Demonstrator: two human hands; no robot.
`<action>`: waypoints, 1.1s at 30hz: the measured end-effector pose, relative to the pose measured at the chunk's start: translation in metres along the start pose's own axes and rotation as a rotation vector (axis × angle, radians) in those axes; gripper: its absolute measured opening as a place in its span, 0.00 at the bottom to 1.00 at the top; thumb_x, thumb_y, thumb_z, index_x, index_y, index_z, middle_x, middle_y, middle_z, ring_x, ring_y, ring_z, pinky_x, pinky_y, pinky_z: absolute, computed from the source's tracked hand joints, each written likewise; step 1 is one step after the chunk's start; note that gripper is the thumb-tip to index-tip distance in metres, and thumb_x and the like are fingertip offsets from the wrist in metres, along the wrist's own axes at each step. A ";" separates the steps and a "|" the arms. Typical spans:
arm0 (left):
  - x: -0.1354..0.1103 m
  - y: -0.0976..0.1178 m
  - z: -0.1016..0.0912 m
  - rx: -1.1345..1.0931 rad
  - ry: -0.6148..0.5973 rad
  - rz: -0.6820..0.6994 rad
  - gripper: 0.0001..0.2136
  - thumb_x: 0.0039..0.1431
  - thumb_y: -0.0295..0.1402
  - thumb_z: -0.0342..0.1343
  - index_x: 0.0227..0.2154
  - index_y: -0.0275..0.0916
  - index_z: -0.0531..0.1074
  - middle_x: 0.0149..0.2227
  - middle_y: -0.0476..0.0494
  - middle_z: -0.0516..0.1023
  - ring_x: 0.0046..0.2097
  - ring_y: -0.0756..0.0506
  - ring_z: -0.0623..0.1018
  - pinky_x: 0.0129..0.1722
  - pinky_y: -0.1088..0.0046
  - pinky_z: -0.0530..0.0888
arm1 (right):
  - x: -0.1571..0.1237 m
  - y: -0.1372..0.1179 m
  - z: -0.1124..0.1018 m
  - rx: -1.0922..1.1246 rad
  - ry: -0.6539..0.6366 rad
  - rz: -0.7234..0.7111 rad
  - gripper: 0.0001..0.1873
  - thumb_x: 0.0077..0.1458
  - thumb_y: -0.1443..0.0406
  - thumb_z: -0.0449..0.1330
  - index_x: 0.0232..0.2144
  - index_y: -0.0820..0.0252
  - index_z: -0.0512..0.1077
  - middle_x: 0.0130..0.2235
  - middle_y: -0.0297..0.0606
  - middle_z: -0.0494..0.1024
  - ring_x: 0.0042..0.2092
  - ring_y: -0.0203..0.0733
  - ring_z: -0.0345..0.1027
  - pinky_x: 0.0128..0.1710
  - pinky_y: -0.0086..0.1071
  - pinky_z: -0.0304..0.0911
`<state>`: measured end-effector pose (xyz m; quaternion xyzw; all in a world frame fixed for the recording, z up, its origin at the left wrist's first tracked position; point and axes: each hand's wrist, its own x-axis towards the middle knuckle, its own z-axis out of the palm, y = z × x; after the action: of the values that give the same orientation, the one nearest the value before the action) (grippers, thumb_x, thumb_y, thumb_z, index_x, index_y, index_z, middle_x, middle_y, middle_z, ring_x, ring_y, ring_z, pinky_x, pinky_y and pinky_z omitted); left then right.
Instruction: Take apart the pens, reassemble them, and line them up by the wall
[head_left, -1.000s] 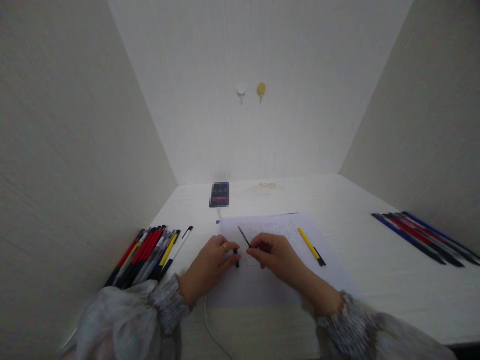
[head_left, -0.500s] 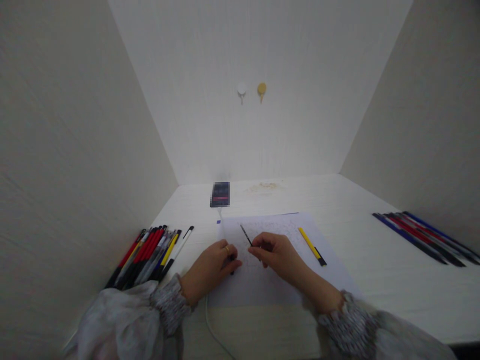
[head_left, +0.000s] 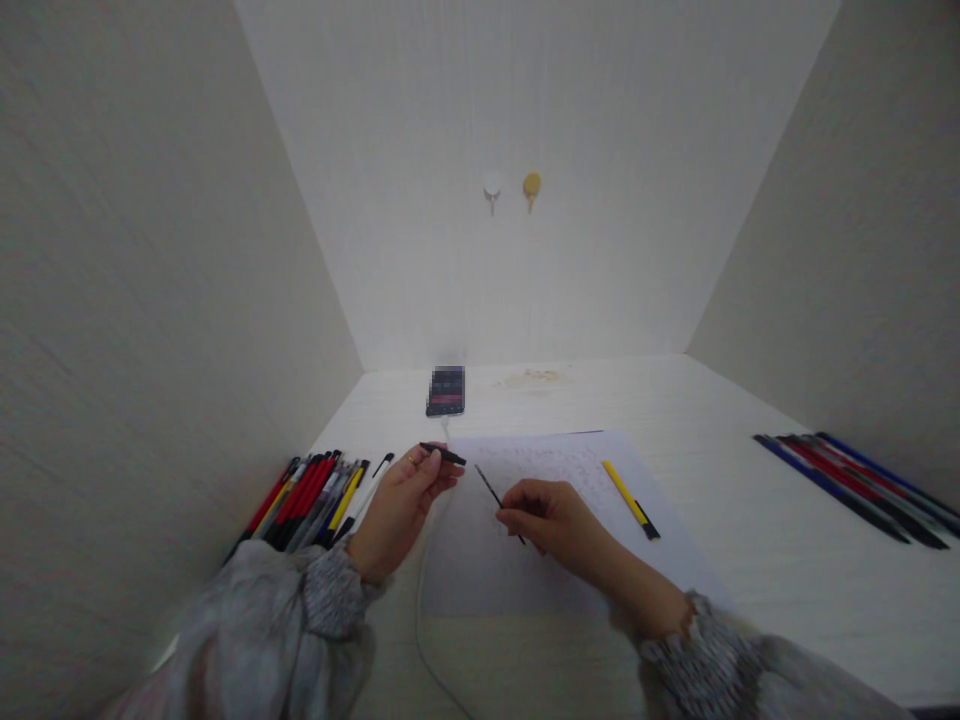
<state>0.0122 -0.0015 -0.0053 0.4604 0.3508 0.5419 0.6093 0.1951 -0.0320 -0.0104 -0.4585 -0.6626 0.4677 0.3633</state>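
My left hand (head_left: 405, 505) pinches a short black pen part (head_left: 444, 454) between thumb and fingers, raised at the paper's left edge. It could be a cap or a piece of barrel; I cannot tell which. In my right hand (head_left: 551, 510) is a thin dark pen refill (head_left: 489, 485), slanting up and left with its upper end just short of the black part. The two pieces are apart. Under the hands lies a white sheet of paper (head_left: 487, 580) with faint handwriting. A yellow pen with a black end (head_left: 626, 492) rests on the sheet, right of my right hand.
Several pens (head_left: 307, 495), red, yellow, white and black, lie in a row at the left. Another row of slender blue, red and black pen pieces (head_left: 847, 480) lies right. A phone (head_left: 447, 390) with a white cable (head_left: 418, 620) is by the back wall, below two hooks (head_left: 532, 184).
My left hand has lifted from the paper, moving up and left, and the black pen part now shows in its fingers. My right hand keeps the refill, nearly in place.
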 end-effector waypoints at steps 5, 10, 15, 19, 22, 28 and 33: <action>-0.001 -0.001 -0.001 -0.078 -0.064 -0.035 0.06 0.53 0.32 0.48 0.30 0.35 0.66 0.32 0.46 0.72 0.36 0.49 0.72 0.37 0.74 0.67 | 0.000 0.001 0.001 -0.040 -0.003 -0.042 0.06 0.45 0.65 0.54 0.23 0.64 0.68 0.19 0.31 0.67 0.21 0.28 0.56 0.19 0.22 0.51; -0.001 -0.002 0.000 -0.067 -0.098 -0.048 0.06 0.53 0.32 0.49 0.31 0.35 0.67 0.33 0.45 0.73 0.36 0.49 0.73 0.36 0.73 0.67 | 0.002 0.006 0.001 -0.066 0.008 -0.049 0.07 0.44 0.65 0.54 0.23 0.64 0.69 0.19 0.31 0.67 0.21 0.29 0.57 0.20 0.23 0.51; -0.001 -0.001 0.001 -0.056 -0.107 -0.039 0.06 0.53 0.31 0.49 0.32 0.35 0.67 0.34 0.44 0.73 0.37 0.49 0.72 0.37 0.73 0.66 | 0.002 0.003 0.000 -0.092 0.011 -0.056 0.07 0.45 0.65 0.54 0.23 0.64 0.69 0.19 0.32 0.67 0.22 0.29 0.57 0.21 0.24 0.52; -0.001 -0.002 0.000 -0.049 -0.087 -0.032 0.06 0.53 0.31 0.49 0.31 0.35 0.67 0.34 0.44 0.73 0.37 0.48 0.72 0.38 0.72 0.66 | 0.001 0.002 0.000 -0.123 0.024 -0.063 0.08 0.45 0.65 0.53 0.23 0.64 0.70 0.20 0.32 0.67 0.22 0.30 0.57 0.21 0.24 0.52; -0.001 -0.002 0.000 -0.045 -0.089 -0.034 0.05 0.53 0.31 0.49 0.31 0.35 0.67 0.34 0.45 0.72 0.36 0.49 0.72 0.38 0.72 0.66 | 0.001 0.003 0.001 -0.142 0.029 -0.068 0.08 0.45 0.64 0.53 0.24 0.63 0.70 0.20 0.32 0.68 0.23 0.30 0.58 0.22 0.24 0.52; -0.004 0.002 0.004 0.147 -0.122 -0.027 0.06 0.52 0.32 0.50 0.31 0.35 0.66 0.31 0.46 0.73 0.34 0.50 0.72 0.34 0.74 0.66 | -0.001 0.003 -0.004 -0.363 0.096 -0.169 0.09 0.47 0.63 0.53 0.25 0.60 0.71 0.23 0.33 0.71 0.25 0.31 0.60 0.24 0.25 0.54; -0.009 -0.003 0.006 0.290 -0.245 -0.111 0.07 0.45 0.31 0.56 0.27 0.35 0.66 0.24 0.49 0.73 0.28 0.50 0.73 0.31 0.73 0.67 | -0.001 -0.002 -0.011 -0.561 0.291 -0.395 0.06 0.46 0.64 0.56 0.26 0.59 0.71 0.25 0.35 0.70 0.31 0.37 0.61 0.32 0.31 0.56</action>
<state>0.0169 -0.0110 -0.0065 0.5858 0.3731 0.3912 0.6038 0.2053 -0.0303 -0.0050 -0.4652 -0.7822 0.1187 0.3970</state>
